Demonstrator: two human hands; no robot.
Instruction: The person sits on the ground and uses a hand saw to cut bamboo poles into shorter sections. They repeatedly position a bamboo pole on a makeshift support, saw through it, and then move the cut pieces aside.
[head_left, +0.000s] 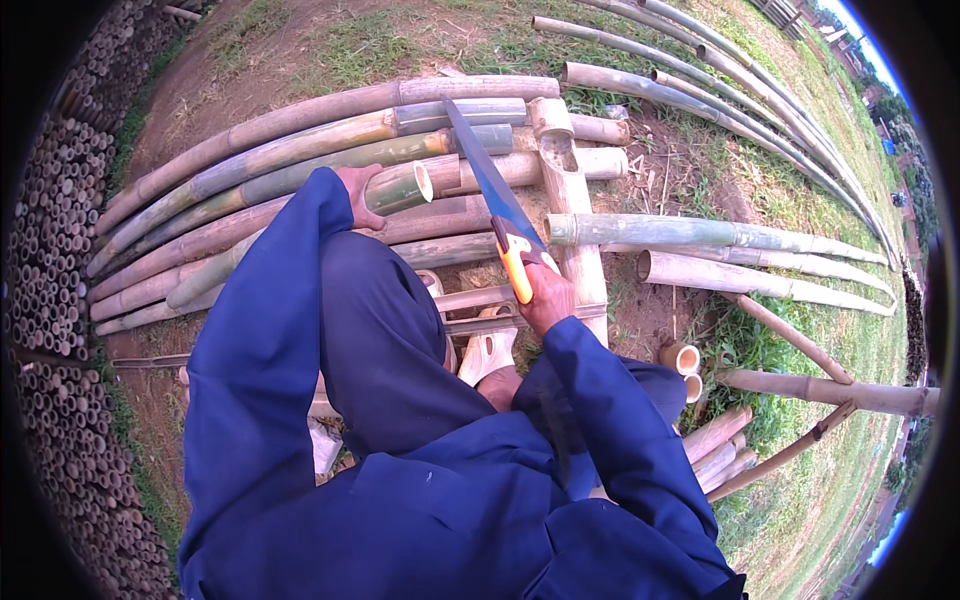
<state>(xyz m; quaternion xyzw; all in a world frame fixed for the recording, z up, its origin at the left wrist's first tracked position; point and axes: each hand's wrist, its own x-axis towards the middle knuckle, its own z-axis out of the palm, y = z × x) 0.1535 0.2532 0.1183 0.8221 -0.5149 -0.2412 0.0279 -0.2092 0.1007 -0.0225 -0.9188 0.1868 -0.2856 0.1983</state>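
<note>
My right hand (546, 297) grips the orange handle of a hand saw (490, 190), whose blue-grey blade points up and to the left across the bamboo. My left hand (358, 192) presses on a green bamboo pole (400, 186) close to its cut end, which faces right. The blade lies just right of that cut end, over the neighbouring poles. My knee in blue work trousers rises between both arms, and my foot in a pale sandal (487, 352) rests on thin poles below the saw handle.
Long bamboo poles (300, 115) lie stacked across the ground in front. An upright notched post (570, 190) crosses them. More poles (740, 265) stretch right over grass. Short cut bamboo pieces (720, 450) lie at lower right. A wall of stacked bamboo ends (50, 300) fills the left.
</note>
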